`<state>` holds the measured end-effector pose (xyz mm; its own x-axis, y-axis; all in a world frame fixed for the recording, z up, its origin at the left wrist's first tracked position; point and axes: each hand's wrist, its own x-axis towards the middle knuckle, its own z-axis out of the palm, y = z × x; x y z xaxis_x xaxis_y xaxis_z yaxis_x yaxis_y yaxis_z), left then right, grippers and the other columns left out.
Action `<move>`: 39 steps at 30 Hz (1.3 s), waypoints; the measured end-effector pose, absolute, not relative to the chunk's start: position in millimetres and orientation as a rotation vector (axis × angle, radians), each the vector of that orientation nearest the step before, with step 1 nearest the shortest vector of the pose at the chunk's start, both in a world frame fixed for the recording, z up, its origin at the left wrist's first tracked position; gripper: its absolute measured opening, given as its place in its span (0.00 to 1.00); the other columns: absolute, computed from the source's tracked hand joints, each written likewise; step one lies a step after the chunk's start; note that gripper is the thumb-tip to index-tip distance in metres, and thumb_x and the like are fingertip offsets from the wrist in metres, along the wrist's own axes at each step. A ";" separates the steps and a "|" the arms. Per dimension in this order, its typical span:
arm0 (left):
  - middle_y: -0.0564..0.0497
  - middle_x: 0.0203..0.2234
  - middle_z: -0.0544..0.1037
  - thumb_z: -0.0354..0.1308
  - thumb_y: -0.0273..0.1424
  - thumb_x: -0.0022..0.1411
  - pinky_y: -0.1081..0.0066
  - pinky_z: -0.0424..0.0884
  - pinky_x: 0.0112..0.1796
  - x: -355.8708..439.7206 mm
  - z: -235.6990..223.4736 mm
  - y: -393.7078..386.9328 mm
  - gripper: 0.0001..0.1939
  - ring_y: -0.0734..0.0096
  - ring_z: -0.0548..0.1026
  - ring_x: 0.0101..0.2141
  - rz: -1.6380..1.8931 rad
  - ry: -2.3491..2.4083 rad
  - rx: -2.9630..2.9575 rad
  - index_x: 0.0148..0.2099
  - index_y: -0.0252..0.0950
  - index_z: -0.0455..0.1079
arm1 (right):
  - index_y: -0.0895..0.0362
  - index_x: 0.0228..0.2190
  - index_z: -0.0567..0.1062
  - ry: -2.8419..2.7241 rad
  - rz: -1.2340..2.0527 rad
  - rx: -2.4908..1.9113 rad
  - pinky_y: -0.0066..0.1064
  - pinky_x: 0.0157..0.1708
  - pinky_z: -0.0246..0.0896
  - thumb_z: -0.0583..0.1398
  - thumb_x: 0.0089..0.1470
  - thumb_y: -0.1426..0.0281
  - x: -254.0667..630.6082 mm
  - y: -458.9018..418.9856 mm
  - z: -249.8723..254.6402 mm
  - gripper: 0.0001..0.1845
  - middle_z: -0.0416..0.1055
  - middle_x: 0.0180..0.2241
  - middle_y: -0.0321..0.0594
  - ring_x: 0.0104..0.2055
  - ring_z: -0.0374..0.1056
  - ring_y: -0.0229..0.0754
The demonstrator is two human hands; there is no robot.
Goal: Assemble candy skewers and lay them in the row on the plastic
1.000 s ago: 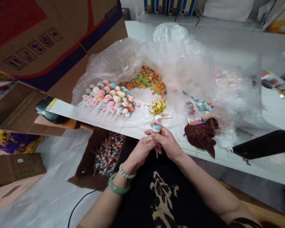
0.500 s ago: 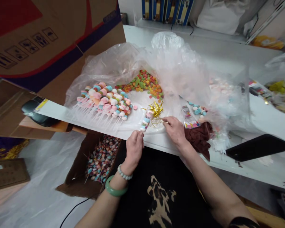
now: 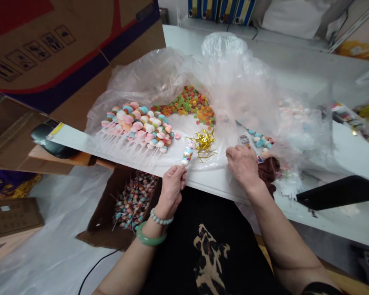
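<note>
My left hand (image 3: 173, 180) is closed on the lower end of a candy skewer (image 3: 188, 153), a short stack of pastel and coloured sweets held upright at the table's front edge. Just beyond it lies a pile of gold twist ties (image 3: 204, 141). My right hand (image 3: 242, 164) is over the printed clear packet (image 3: 244, 141), with its fingers curled together; what they grip, if anything, is hidden. A brown cloth (image 3: 268, 172) lies beside that wrist. To the left rests a heap of candy skewers (image 3: 141, 126) with white sticks pointing toward me.
Loose gummy rings (image 3: 190, 104) spill from a large clear plastic bag (image 3: 230, 78). A tall cardboard box (image 3: 89, 82) stands at the left. Below the table edge, an open carton (image 3: 95, 221) holds many finished-looking skewers. A dark tablet-like slab (image 3: 338, 192) is at the right.
My right hand has moved right, away from the gold ties, to the printed packet. The left hand still holds the candy skewer, and the clear wrapper around it no longer shows.
</note>
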<state>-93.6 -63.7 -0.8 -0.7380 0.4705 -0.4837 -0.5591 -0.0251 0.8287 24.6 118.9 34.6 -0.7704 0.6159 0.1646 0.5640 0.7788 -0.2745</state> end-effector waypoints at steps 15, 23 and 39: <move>0.59 0.15 0.64 0.69 0.40 0.48 0.79 0.47 0.17 -79.2 -3.1 -62.3 0.19 0.87 0.56 0.14 1.824 1.458 0.054 0.23 0.33 0.65 | 0.50 0.34 0.80 -2.379 1.386 -0.615 0.33 0.42 0.65 0.56 0.52 0.75 -11.9 44.0 -4.9 0.15 0.76 0.34 0.37 0.39 0.72 0.42; 0.57 0.18 0.65 0.63 0.40 0.56 0.79 0.52 0.20 -79.2 -3.8 -59.9 0.17 0.84 0.58 0.17 1.919 1.461 0.144 0.25 0.34 0.64 | 0.53 0.33 0.68 -1.626 1.983 -1.002 0.28 0.27 0.57 0.65 0.42 0.68 -14.4 33.4 -7.6 0.14 0.62 0.19 0.25 0.22 0.60 0.35; 0.55 0.12 0.65 0.69 0.33 0.45 0.73 0.54 0.21 -138.5 82.4 -99.0 0.11 0.77 0.57 0.16 0.859 1.429 1.108 0.18 0.36 0.72 | 0.56 0.26 0.72 -2.774 0.263 0.573 0.36 0.28 0.52 0.52 0.56 0.81 34.5 18.1 72.9 0.14 0.68 0.21 0.39 0.24 0.60 0.40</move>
<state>-138.5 -99.0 82.4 0.0170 0.9500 -0.3119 0.1705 0.3046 0.9371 34.5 18.1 72.9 -0.8769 -0.3574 0.3213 -0.4114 0.9039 -0.1173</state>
